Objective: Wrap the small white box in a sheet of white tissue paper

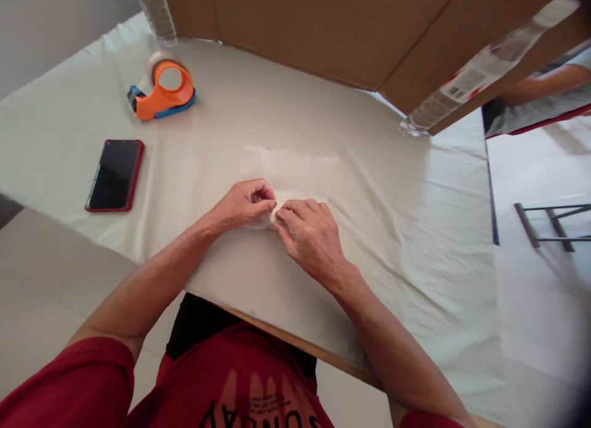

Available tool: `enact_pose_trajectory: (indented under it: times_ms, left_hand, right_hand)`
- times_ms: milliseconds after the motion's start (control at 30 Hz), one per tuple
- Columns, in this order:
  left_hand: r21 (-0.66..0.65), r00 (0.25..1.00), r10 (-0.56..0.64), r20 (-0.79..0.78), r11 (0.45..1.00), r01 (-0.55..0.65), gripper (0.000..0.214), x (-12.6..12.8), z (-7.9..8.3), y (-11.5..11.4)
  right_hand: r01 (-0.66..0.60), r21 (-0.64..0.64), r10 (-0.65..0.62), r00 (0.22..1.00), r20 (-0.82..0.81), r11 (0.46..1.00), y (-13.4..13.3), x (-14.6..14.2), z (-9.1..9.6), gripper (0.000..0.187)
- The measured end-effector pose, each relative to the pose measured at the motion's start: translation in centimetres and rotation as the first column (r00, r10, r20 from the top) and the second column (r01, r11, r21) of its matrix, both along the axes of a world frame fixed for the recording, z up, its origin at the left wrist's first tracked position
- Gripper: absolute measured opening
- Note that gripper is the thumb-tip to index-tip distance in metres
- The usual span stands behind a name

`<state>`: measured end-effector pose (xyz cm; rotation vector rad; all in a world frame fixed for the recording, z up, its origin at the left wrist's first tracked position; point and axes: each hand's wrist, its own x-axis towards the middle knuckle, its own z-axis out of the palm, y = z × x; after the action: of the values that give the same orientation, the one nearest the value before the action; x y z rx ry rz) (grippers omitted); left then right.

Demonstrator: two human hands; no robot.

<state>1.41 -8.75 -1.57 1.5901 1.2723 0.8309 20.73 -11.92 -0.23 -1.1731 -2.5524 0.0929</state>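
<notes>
A sheet of clear plastic, apparently bubble wrap (290, 163), lies on the covered table just beyond my hands. Its near end is bunched around a small pale object (276, 210) that shows between my fingertips; what the object is I cannot make out. My left hand (247, 203) pinches the wrap from the left, thumb and index finger together. On the other side my right hand (311, 234) is closed, its thumb and fingertips pressing on the wrap and the pale object. My palms hide part of the bundle.
An orange and blue tape dispenser (168, 92) and a phone with a red edge (115, 175) lie to the left. A large cardboard box (300, 34) stands at the back, with plastic bottles (462, 80) against it. At right are a person's arm (549, 86) and a dark metal frame (549, 225).
</notes>
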Motion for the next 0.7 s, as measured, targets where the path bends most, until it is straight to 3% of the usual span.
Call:
enact_pose_trajectory:
  times_ms: [167, 233, 433, 533, 600, 700]
  left_hand:
    - [-0.050, 0.994, -0.097, -0.059, 0.994, 0.094, 0.034, -1.6, 0.7, 0.0]
    - [-0.071, 0.993, -0.091, -0.077, 0.994, 0.085, 0.032, -1.9, 0.9, -0.2]
    - [-0.004, 0.962, 0.081, -0.261, 0.996, -0.085, 0.023, -2.4, 0.6, -1.4]
    - [0.112, 0.876, 0.308, -0.372, 0.951, -0.288, 0.042, -3.1, 0.4, -2.4]
    - [0.033, 0.857, 0.385, -0.343, 0.917, -0.399, 0.059, -3.6, 0.4, -3.1]
    - [-0.212, 0.916, 0.368, -0.158, 0.894, -0.395, 0.066, -4.0, 0.4, -3.9]
  right_hand:
    - [-0.002, 0.046, -0.001, 0.998, 0.066, 0.999, 0.1, 0.4, 0.0, 0.011]
    - [-0.009, 0.054, 0.004, 0.996, 0.094, 0.999, 0.3, 0.4, 0.1, 0.010]
    - [-0.026, 0.073, 0.015, 0.988, 0.152, 0.997, 0.3, -0.2, 0.4, 0.016]
    - [-0.023, 0.091, 0.007, 0.985, 0.173, 0.996, 0.1, -0.6, 0.4, 0.020]
    - [-0.025, 0.107, 0.004, 0.982, 0.187, 0.994, 0.0, -0.8, 0.3, 0.022]
    - [-0.029, 0.129, 0.003, 0.980, 0.198, 0.991, 0.1, -0.9, 0.1, 0.022]
